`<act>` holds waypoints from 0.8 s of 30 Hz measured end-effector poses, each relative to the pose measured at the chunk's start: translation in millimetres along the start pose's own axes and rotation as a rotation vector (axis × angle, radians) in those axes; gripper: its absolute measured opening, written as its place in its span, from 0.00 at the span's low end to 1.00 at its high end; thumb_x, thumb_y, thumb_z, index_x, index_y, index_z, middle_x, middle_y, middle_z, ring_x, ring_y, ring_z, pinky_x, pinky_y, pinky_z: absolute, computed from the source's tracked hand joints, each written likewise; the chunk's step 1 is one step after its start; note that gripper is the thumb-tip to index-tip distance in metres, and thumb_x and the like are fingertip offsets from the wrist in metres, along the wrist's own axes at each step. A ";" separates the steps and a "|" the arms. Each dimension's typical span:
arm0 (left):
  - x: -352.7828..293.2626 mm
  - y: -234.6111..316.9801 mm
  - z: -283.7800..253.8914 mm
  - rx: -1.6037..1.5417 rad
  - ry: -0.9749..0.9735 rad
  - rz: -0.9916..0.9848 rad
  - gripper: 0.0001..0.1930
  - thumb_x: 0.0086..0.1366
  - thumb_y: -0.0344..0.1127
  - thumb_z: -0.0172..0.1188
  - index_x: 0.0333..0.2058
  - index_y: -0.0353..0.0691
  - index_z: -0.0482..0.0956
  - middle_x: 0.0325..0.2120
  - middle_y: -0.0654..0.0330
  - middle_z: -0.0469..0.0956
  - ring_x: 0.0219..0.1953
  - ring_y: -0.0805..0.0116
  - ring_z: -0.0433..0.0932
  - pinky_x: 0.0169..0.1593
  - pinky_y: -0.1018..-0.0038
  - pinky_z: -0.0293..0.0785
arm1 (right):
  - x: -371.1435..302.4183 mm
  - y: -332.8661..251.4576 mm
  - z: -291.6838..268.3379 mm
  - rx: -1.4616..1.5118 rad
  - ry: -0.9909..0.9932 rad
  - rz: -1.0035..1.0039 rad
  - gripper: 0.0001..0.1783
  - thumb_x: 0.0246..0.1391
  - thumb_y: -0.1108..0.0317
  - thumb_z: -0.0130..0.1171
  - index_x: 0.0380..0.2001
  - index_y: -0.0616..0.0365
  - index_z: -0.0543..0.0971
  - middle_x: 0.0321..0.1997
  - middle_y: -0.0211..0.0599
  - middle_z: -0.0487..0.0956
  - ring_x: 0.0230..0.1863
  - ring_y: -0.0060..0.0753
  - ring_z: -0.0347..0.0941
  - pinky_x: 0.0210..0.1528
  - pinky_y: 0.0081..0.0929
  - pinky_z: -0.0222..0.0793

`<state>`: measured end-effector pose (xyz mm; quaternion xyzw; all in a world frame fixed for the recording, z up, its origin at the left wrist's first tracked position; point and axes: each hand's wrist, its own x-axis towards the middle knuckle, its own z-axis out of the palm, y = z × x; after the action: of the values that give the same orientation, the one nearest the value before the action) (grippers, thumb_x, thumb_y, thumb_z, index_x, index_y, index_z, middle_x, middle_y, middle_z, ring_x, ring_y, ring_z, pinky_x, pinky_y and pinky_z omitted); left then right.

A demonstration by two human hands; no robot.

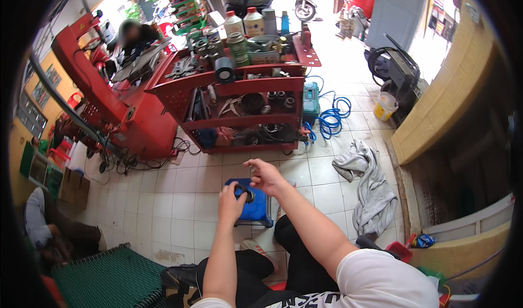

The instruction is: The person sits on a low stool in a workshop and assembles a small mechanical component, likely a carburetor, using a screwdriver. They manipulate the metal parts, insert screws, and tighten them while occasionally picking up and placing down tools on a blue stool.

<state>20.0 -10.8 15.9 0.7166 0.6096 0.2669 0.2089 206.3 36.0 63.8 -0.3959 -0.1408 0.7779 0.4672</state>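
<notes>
My left hand (231, 203) is closed round the edge of a dark, ring-shaped metal part (249, 197), just above a blue plastic stool (253, 214). The part is small here, and its exact kind does not show. Just right of it and a little farther off, my right hand (263, 178) is raised with its thumb and forefinger apart. Nothing I can make out is in that hand. Both forearms reach forward over my black-clad legs, and the stool stands on the tiles in front of me.
Ahead stands a red tool trolley (239, 124) loaded with bottles, cans and tools. A red machine (139, 128) is to its left, near another person (136, 38). A blue hose (332, 120) and a grey cloth (370, 191) lie at right. A green woven seat (109, 278) is near left.
</notes>
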 end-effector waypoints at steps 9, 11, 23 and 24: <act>14.1 -6.8 -80.9 -1.557 0.324 -0.136 0.27 0.73 0.44 0.60 0.63 0.36 0.66 0.51 0.61 0.77 0.58 0.58 0.78 0.61 0.63 0.74 | 1.1 -5.9 -5.9 0.319 -0.134 0.035 0.11 0.66 0.57 0.52 0.39 0.53 0.75 0.14 0.18 0.51 0.15 0.18 0.50 0.23 0.23 0.55; 16.5 -17.7 -82.9 -1.899 0.381 -0.282 0.27 0.74 0.54 0.57 0.58 0.37 0.71 0.50 0.59 0.78 0.60 0.55 0.77 0.60 0.57 0.77 | 4.9 1.5 -1.8 0.290 -0.153 0.069 0.11 0.66 0.57 0.52 0.39 0.53 0.75 0.14 0.18 0.51 0.15 0.18 0.49 0.23 0.23 0.55; 20.1 -43.7 -66.8 -2.095 0.058 -0.424 0.28 0.80 0.54 0.41 0.58 0.31 0.69 0.55 0.43 0.77 0.52 0.57 0.82 0.55 0.64 0.83 | -18.2 21.4 34.5 -0.337 -0.191 -0.069 0.12 0.70 0.61 0.51 0.40 0.57 0.77 0.18 0.17 0.56 0.18 0.16 0.53 0.27 0.27 0.63; 19.7 -40.3 -68.1 -2.073 0.006 -0.404 0.28 0.80 0.54 0.40 0.58 0.32 0.68 0.55 0.43 0.78 0.51 0.58 0.82 0.54 0.65 0.83 | -20.5 22.8 35.6 -0.409 -0.203 -0.111 0.11 0.71 0.61 0.51 0.40 0.57 0.77 0.18 0.17 0.57 0.18 0.16 0.54 0.27 0.27 0.64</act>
<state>-51.9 13.7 45.7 0.0722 0.1918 0.6192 0.7580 170.8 12.3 83.3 -0.3937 -0.3635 0.7421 0.4026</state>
